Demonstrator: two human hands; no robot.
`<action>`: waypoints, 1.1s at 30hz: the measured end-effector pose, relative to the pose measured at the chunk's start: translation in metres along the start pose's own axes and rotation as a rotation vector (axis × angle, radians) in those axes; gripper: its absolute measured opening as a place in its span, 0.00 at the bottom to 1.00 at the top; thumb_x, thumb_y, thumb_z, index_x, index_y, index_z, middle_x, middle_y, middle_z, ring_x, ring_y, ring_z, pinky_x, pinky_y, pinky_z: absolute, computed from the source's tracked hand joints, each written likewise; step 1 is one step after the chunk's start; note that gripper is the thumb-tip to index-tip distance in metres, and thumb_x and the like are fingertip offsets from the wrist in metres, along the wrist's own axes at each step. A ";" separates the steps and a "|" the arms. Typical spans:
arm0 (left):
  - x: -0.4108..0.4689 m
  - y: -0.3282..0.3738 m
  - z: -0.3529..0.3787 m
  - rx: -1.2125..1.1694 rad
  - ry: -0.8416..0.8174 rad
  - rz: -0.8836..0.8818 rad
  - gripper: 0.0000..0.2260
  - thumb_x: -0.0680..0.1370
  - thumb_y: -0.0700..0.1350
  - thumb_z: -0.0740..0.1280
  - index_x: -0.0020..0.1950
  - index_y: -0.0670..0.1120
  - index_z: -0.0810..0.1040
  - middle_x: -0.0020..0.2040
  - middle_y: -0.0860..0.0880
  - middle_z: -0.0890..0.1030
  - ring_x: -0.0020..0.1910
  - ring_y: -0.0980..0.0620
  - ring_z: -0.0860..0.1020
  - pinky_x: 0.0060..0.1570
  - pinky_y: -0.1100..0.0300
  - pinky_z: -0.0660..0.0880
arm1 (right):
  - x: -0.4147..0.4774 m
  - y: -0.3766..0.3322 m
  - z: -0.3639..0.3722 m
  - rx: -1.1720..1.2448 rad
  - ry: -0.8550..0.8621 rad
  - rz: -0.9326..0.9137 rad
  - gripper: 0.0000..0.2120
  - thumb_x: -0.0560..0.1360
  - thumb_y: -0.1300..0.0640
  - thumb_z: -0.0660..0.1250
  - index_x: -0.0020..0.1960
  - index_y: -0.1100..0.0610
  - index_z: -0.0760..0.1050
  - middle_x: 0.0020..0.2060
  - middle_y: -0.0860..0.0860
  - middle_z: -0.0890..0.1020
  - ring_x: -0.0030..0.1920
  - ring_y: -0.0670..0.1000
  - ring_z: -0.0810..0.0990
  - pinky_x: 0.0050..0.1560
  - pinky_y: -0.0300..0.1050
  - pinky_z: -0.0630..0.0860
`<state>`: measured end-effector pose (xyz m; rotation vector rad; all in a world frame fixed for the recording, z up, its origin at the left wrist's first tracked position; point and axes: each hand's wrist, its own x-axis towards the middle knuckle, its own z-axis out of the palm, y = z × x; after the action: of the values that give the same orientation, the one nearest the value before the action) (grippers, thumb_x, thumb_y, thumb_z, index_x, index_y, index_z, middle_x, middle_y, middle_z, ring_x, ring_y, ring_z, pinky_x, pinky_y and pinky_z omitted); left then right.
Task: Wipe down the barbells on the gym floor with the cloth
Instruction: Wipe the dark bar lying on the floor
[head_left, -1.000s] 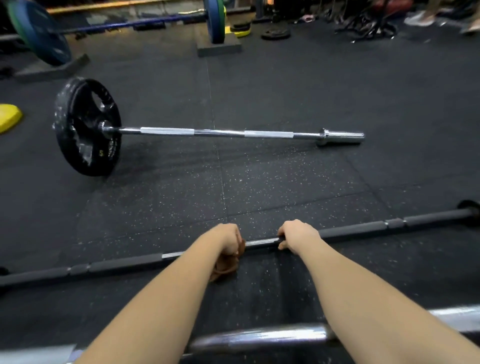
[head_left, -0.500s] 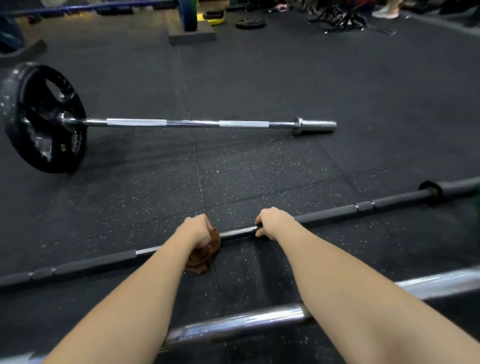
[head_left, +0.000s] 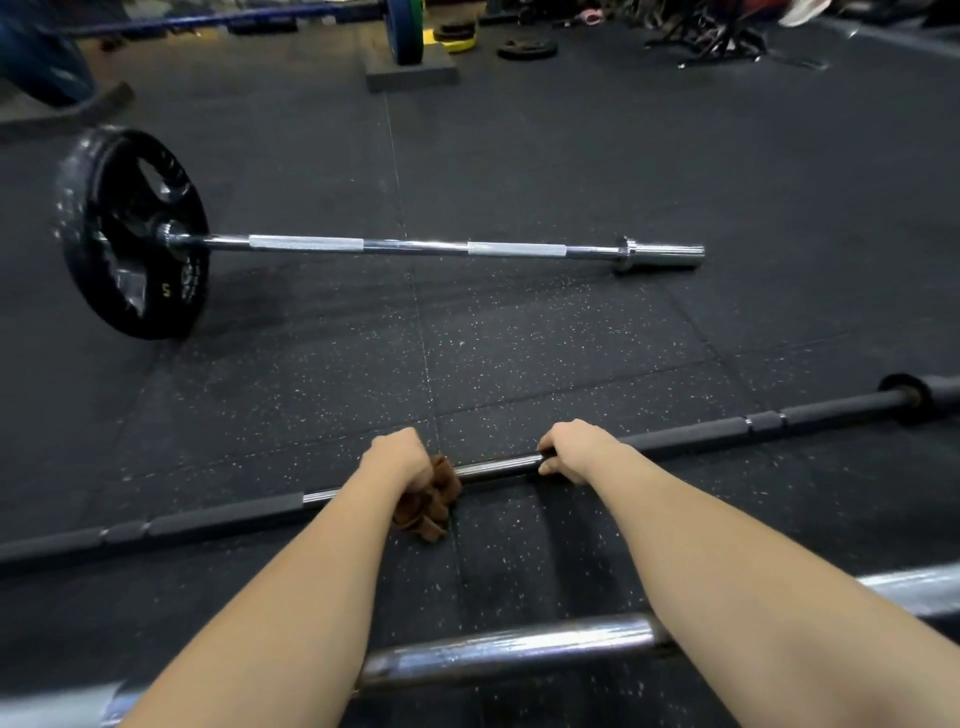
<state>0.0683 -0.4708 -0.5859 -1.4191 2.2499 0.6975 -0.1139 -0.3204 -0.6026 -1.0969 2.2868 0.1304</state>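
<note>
A dark barbell (head_left: 691, 434) lies across the floor in front of me, running from lower left to upper right. My left hand (head_left: 397, 460) is closed on a brown cloth (head_left: 428, 501) pressed around the bar's shiny middle section. My right hand (head_left: 574, 449) grips the same bar a short way to the right. A chrome barbell (head_left: 410, 247) with one black plate (head_left: 132, 234) on its left end lies farther off. A third chrome bar (head_left: 509, 649) crosses under my forearms, closest to me.
Black speckled rubber flooring (head_left: 571, 338) covers the room. At the back, a bar with a blue plate (head_left: 402, 28) rests on a grey block (head_left: 410, 73). Loose plates (head_left: 527, 49) and dark equipment (head_left: 711, 31) lie along the far edge.
Both hands stay on the dark bar and the cloth stays at its middle. My view has shifted, so the bars sit differently in frame.
</note>
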 end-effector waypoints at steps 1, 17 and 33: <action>-0.009 0.006 -0.001 -0.003 -0.001 0.046 0.14 0.70 0.46 0.66 0.54 0.50 0.81 0.59 0.44 0.81 0.55 0.42 0.81 0.56 0.52 0.80 | 0.000 0.000 0.000 0.002 -0.002 0.001 0.21 0.80 0.48 0.70 0.71 0.48 0.75 0.64 0.53 0.80 0.64 0.58 0.78 0.63 0.49 0.74; -0.003 -0.003 -0.001 -0.197 0.051 0.088 0.09 0.76 0.39 0.68 0.49 0.54 0.77 0.58 0.47 0.81 0.56 0.46 0.79 0.53 0.57 0.77 | 0.000 0.000 -0.002 0.003 -0.027 -0.008 0.22 0.81 0.47 0.68 0.73 0.48 0.73 0.65 0.52 0.79 0.64 0.57 0.77 0.62 0.49 0.74; -0.027 0.037 0.024 -0.044 0.073 0.301 0.11 0.75 0.39 0.67 0.54 0.52 0.77 0.53 0.51 0.79 0.54 0.48 0.79 0.51 0.57 0.76 | -0.011 0.081 -0.024 -0.007 0.006 0.064 0.25 0.75 0.51 0.76 0.71 0.50 0.76 0.65 0.52 0.80 0.65 0.56 0.78 0.64 0.51 0.76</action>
<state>0.0470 -0.4236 -0.5825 -1.1521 2.5499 0.8031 -0.1795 -0.2679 -0.5896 -1.0292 2.3290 0.1607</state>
